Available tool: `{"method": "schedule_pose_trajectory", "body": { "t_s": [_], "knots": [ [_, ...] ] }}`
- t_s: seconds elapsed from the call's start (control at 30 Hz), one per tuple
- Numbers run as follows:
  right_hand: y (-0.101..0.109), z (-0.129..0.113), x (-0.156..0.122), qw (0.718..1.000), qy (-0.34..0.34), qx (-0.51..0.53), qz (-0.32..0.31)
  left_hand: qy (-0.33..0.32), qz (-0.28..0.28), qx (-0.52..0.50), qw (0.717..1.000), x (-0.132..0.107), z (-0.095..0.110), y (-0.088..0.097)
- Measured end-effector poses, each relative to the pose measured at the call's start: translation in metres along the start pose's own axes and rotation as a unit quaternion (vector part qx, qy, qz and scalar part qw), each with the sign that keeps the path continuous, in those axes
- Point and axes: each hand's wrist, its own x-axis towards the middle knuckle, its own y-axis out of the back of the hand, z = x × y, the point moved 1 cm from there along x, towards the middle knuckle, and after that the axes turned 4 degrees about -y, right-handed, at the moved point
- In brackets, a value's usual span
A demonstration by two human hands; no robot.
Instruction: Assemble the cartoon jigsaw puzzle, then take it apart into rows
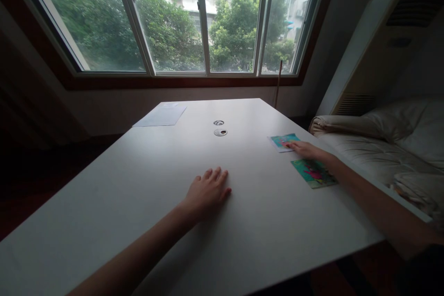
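My left hand rests palm down on the white table, its fingers spread and nothing in it. Farther right, my right hand reaches over a blue picture card with a reddish figure on it. The fingertips of that hand are closed together at the card's right side. Just below my right wrist lies a green picture card with a pink figure, partly covered by the forearm. Two small round pieces, a patterned disc and a second disc, lie near the table's far middle.
A white sheet of paper lies at the table's far left corner. Beyond the far edge is a wide window. A padded sofa stands along the right side, with a tall cabinet-like unit behind it. A thin stick leans by the wall.
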Motion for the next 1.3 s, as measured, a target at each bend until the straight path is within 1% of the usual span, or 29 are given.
{"method": "schedule_pose_trajectory", "body": {
  "t_s": [0.07, 0.13, 0.2, 0.23, 0.3, 0.37, 0.4, 0.5, 0.53, 0.57, 0.63, 0.7, 0.77, 0.93, 1.3],
  "knots": [
    [0.002, 0.027, -0.013, 1.0, -0.026, 0.007, -0.003, 0.006, 0.006, -0.003, 1.0, -0.002, 0.001, -0.002],
    [0.002, 0.04, -0.023, 0.999, -0.027, 0.019, -0.012, 0.009, 0.013, -0.003, 1.0, -0.003, 0.001, -0.004],
    [0.0, 0.037, -0.028, 1.0, -0.018, 0.013, -0.009, 0.013, 0.013, -0.005, 1.0, -0.004, 0.002, -0.005],
    [-0.001, 0.029, -0.029, 1.0, -0.015, 0.002, -0.002, 0.019, 0.009, -0.007, 1.0, -0.004, 0.003, -0.006],
    [-0.007, 0.001, -0.03, 0.999, -0.011, -0.034, 0.014, 0.041, 0.003, -0.01, 0.999, -0.003, 0.006, -0.007],
    [-0.016, -0.041, -0.031, 0.999, -0.003, -0.04, 0.016, 0.072, 0.002, -0.012, 0.997, 0.0, 0.011, -0.011],
    [-0.022, -0.064, -0.032, 0.999, 0.014, -0.041, 0.004, 0.087, 0.002, -0.011, 0.996, 0.002, 0.014, -0.013],
    [-0.041, -0.131, -0.037, 0.992, 0.095, -0.048, -0.074, 0.124, 0.002, -0.012, 0.992, 0.01, 0.018, -0.02],
    [-0.047, -0.148, -0.038, 0.988, 0.11, -0.045, -0.098, 0.133, 0.002, -0.014, 0.991, 0.012, 0.017, -0.022],
    [-0.052, -0.162, -0.04, 0.986, 0.111, -0.042, -0.113, 0.14, 0.002, -0.016, 0.99, 0.014, 0.016, -0.023],
    [-0.061, -0.177, -0.041, 0.989, 0.09, -0.042, -0.108, 0.149, 0.006, -0.022, 0.989, 0.018, 0.011, -0.024],
    [-0.067, -0.182, -0.043, 0.993, 0.068, -0.045, -0.086, 0.151, 0.018, -0.03, 0.988, 0.02, 0.006, -0.024],
    [-0.071, -0.18, -0.044, 0.995, 0.053, -0.046, -0.07, 0.153, 0.029, -0.035, 0.987, 0.021, 0.003, -0.024],
    [-0.075, -0.176, -0.047, 0.997, 0.022, -0.047, -0.064, 0.159, 0.029, -0.041, 0.986, 0.021, 0.004, -0.026],
    [-0.074, -0.177, -0.046, 0.997, 0.024, -0.039, -0.055, 0.156, 0.036, -0.042, 0.986, 0.02, 0.001, -0.028]
  ]
}}
